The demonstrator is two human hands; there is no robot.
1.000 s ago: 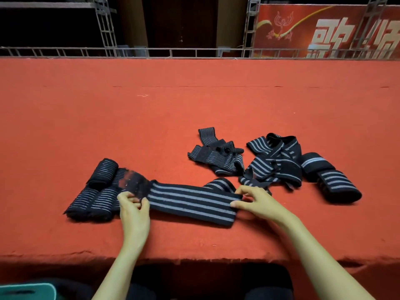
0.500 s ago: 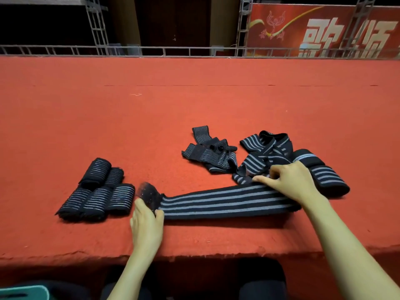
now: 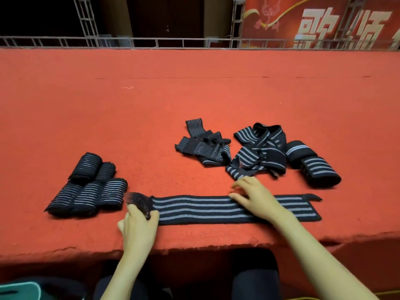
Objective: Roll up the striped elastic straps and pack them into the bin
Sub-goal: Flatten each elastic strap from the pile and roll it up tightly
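Along the lower edge of the red desk [image 3: 194, 94] a striped strap [image 3: 194, 210] lies flat, its fuzzy left end seemingly pinched by the left hand [image 3: 138, 226], the right hand [image 3: 255, 199] pressing straight-fingered on its middle, rolled straps [image 3: 86, 191] at left, loose straps [image 3: 249, 152] centre-right

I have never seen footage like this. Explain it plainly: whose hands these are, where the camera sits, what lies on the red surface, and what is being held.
There is no machine here. A person works with bare hands, and the camera sits on their head, looking forward and down. The left hand pinches the fuzzy end of one striped strap, which is laid out flat along the near edge of the red carpeted surface. The right hand presses flat on the strap's middle. To the left lie finished rolls, behind are loose tangled straps, and at the right are two bigger rolls.
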